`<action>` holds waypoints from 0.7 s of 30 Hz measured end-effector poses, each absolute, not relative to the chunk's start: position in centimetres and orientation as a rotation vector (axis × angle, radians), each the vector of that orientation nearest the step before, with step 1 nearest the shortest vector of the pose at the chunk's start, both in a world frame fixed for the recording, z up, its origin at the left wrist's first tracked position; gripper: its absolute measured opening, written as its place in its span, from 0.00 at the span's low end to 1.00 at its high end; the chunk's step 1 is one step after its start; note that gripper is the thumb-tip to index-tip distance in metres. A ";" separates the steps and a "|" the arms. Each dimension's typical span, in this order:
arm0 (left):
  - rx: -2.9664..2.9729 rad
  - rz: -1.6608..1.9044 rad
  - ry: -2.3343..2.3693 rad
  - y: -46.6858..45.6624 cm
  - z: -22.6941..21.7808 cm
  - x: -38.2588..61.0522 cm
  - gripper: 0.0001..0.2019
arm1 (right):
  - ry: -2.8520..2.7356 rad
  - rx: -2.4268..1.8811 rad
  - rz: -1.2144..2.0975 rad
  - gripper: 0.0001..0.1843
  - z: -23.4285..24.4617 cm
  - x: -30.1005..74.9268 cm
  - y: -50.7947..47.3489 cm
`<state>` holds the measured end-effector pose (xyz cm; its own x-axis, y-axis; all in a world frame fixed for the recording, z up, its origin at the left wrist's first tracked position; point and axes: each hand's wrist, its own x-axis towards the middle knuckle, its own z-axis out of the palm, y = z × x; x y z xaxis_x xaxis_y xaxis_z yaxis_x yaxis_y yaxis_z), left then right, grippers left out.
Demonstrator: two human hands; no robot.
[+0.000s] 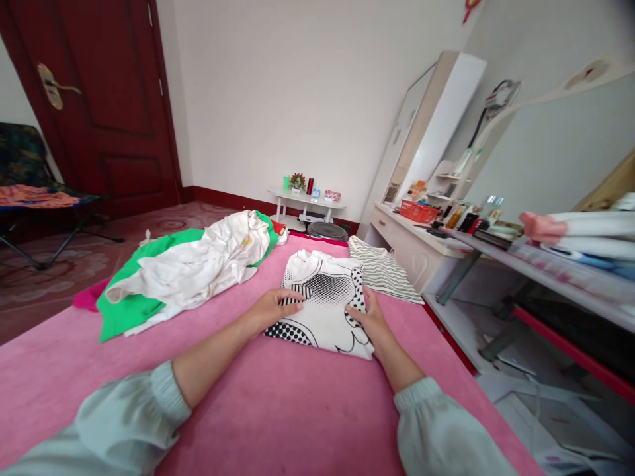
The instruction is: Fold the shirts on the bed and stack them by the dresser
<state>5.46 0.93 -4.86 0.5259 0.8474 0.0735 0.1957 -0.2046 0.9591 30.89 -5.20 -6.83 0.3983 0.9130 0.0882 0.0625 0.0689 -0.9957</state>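
Note:
A white garment with black dots and line patterns, which looks like a folded shirt, lies in a compact rectangle on the pink bed cover. My left hand grips its left edge, thumb on top and some fingers hidden at the side. At its right edge my right hand holds the cloth in the same way, with the thumb on the print. Just behind and to the right lies a striped garment, laid flat.
To the left is a loose heap with a white garment over a green one. A low white table stands by the far wall. Along the right side run a dressing table with bottles and a shelf with stacked cloth.

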 end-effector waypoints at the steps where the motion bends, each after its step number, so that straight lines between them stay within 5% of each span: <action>1: 1.747 0.750 0.873 0.5 -4.8 5.2 0.22 | -0.965 -1.343 0.886 0.50 -6.6 30.8 -6.0; 6: 1.902 0.840 0.970 -1.1 -5.2 4.6 0.27 | -1.246 -1.560 0.924 0.28 -5.3 31.8 -10.2; 11: 2.182 0.950 1.054 -1.8 -4.8 6.6 0.23 | -1.568 -1.911 0.205 0.09 -1.8 32.8 -7.4; 15: 2.661 0.779 0.871 -2.8 -4.5 8.7 0.18 | -1.661 -1.823 0.053 0.10 0.3 30.3 -0.4; 21: 2.886 0.602 0.745 -3.5 -5.0 9.1 0.16 | -1.649 -2.084 0.202 0.27 -1.0 25.5 8.3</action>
